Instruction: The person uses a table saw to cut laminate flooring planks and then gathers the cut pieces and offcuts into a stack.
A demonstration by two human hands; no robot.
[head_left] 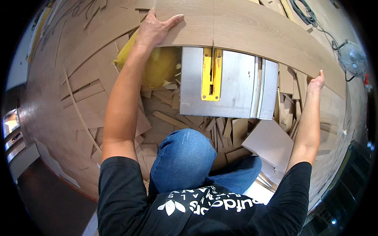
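Note:
A long light-brown wood plank (252, 29) lies across the grey metal table (236, 78) of a table saw. The saw's blade (213, 45) stands in a yellow slotted insert (212, 88), at the plank's near edge. From the blade a thin dark line crosses the plank to its far side. My left hand (153, 28) grips the plank's left end, thumb stretched over its top face; the other fingers are partly hidden. Farther right, my right hand (316, 82) holds the near edge, its thumb upward and its fingers mostly out of sight below.
Wood offcuts (232, 131) are heaped around the saw and beside my bent knee (183, 157). A yellow rounded object (161, 67) sits left of the saw table. At the far right are a fan (352, 59) and a coiled dark cable (305, 13).

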